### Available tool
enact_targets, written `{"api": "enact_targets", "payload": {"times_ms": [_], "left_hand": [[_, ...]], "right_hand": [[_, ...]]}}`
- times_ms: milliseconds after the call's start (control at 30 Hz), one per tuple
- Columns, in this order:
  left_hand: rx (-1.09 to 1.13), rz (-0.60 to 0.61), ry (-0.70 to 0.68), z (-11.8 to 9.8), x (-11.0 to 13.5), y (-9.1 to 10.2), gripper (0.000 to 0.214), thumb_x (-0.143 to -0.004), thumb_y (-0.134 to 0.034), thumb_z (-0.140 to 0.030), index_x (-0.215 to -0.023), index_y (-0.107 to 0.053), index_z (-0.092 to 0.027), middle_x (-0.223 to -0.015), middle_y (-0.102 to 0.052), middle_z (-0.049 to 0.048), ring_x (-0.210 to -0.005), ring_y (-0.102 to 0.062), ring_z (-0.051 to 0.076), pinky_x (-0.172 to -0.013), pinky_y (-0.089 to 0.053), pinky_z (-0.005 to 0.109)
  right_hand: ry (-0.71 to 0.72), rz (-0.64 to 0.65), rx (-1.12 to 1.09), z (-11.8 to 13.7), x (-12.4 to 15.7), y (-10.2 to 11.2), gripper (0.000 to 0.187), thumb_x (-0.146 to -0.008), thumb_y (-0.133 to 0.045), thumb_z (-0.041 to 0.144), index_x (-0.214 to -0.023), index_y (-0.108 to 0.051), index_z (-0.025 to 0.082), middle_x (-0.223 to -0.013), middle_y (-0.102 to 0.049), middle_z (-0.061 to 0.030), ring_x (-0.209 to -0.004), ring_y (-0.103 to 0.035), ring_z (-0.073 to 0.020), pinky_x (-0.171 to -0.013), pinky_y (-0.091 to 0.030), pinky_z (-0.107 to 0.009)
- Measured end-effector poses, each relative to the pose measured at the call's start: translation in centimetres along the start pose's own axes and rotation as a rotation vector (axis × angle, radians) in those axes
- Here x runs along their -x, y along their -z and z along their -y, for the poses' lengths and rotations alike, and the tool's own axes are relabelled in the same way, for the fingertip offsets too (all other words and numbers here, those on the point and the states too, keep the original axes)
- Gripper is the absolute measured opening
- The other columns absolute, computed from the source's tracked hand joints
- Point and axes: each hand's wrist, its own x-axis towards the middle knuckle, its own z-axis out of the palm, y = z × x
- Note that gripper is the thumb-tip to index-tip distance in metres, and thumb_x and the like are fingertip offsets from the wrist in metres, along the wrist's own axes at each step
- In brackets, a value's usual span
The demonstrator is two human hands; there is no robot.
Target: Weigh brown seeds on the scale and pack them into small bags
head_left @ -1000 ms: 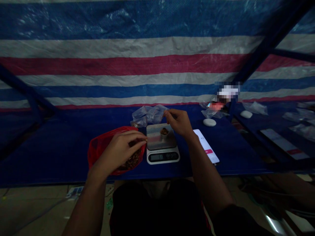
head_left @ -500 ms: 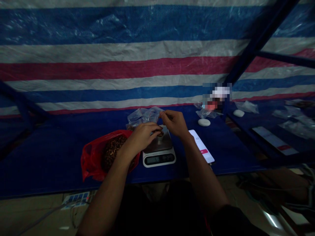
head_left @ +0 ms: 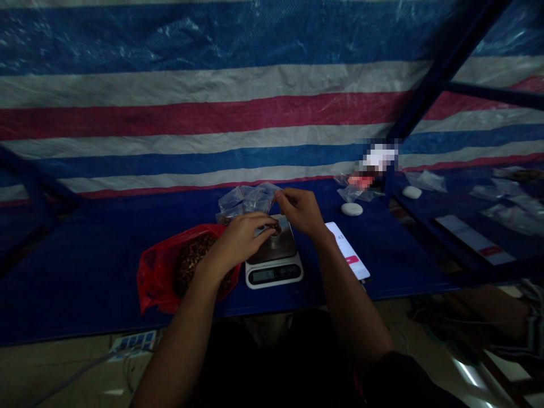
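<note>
My left hand curls its thumb and fingers round the top of a small cup holding brown bits. That cup is over the steel plate of a white digital scale, whose display is lit. At the right edge of a clear plastic bag, my right hand has thumb and forefinger pinched together on the film. Left of the scale lies an open red plastic bag full of brown dried pieces, partly covered by my left forearm.
A phone with a lit screen lies right of the scale. Behind it are a white rounded case and crumpled clear bags. Blue frame bars rise on the right, and a striped tarp hangs behind the blue table.
Both hands keep nearly the same places, with only slight finger shifts at the cup. The view has moved very slightly.
</note>
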Motion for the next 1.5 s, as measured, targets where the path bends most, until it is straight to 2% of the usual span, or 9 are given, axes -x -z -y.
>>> {"api": "enact_targets", "payload": {"times_ms": [133, 367, 667, 833, 1233, 1367, 1500], "left_hand": [[0.016, -0.011, 0.024, -0.3, 0.1, 0.2, 0.019, -0.098, -0.060, -0.024, -0.108, -0.076, -0.020, -0.111, -0.078, 0.0058, -0.105, -0.072, 0.021, -0.095, -0.055, 0.037], [0.050, -0.026, 0.067, -0.4, 0.1, 0.4, 0.022, -0.097, -0.062, -0.025, -0.113, -0.075, -0.021, -0.117, -0.078, 0.0067, -0.109, -0.072, 0.022, -0.100, -0.055, 0.040], [0.018, -0.040, 0.045, -0.4, 0.6, 0.2, 0.022, -0.098, -0.061, -0.026, -0.113, -0.075, -0.020, -0.117, -0.077, 0.0064, -0.109, -0.071, 0.022, -0.101, -0.056, 0.041], [-0.014, -0.050, 0.002, -0.3, 0.7, -0.4, 0.023, -0.100, -0.059, -0.027, -0.115, -0.076, -0.021, -0.123, -0.073, 0.0078, -0.115, -0.069, 0.023, -0.104, -0.054, 0.041], [-0.042, -0.068, 0.025, 0.5, 0.6, -1.2, 0.023, -0.098, -0.064, -0.028, -0.117, -0.075, -0.021, -0.122, -0.074, 0.0070, -0.112, -0.070, 0.023, -0.102, -0.055, 0.040], [-0.011, -0.064, 0.042, -0.2, 0.8, -0.5, 0.025, -0.097, -0.066, -0.030, -0.119, -0.073, -0.022, -0.123, -0.074, 0.0068, -0.113, -0.070, 0.023, -0.103, -0.055, 0.042], [-0.053, -0.107, 0.069, 0.1, 1.0, 1.7, 0.029, -0.100, -0.061, -0.036, -0.123, -0.072, -0.023, -0.125, -0.074, 0.0065, -0.118, -0.068, 0.023, -0.106, -0.053, 0.042]], "right_hand": [[-0.005, 0.021, 0.007, -0.1, 0.0, 0.0, 0.046, -0.100, -0.053, 0.050, -0.074, -0.071, 0.016, -0.062, -0.064, -0.0017, -0.055, -0.053, -0.0132, -0.054, -0.036, -0.027], [-0.058, 0.132, -0.048, -0.3, -0.1, 0.0, 0.053, -0.101, -0.050, 0.057, -0.078, -0.074, 0.016, -0.063, -0.071, -0.0036, -0.061, -0.065, -0.0166, -0.060, -0.044, -0.027], [-0.078, 0.145, -0.085, -0.2, 0.0, -0.2, 0.052, -0.101, -0.050, 0.058, -0.080, -0.073, 0.017, -0.065, -0.073, -0.0046, -0.065, -0.070, -0.0195, -0.065, -0.049, -0.029], [-0.080, 0.145, -0.101, -0.1, 0.1, -0.1, 0.050, -0.102, -0.049, 0.057, -0.084, -0.074, 0.017, -0.064, -0.072, -0.0033, -0.063, -0.068, -0.0181, -0.064, -0.047, -0.028], [-0.055, 0.123, -0.040, 0.0, -0.1, 0.1, 0.046, -0.102, -0.051, 0.050, -0.082, -0.074, 0.015, -0.065, -0.069, -0.0025, -0.061, -0.063, -0.0155, -0.061, -0.043, -0.026], [-0.052, 0.123, -0.044, 0.0, 0.0, 0.2, 0.044, -0.102, -0.052, 0.047, -0.081, -0.074, 0.016, -0.067, -0.069, -0.0025, -0.060, -0.061, -0.0148, -0.061, -0.042, -0.026], [-0.059, 0.135, -0.021, -0.2, -0.1, 0.4, 0.038, -0.102, -0.051, 0.042, -0.087, -0.074, 0.016, -0.066, -0.068, -0.0022, -0.059, -0.060, -0.0150, -0.060, -0.041, -0.027]]}}
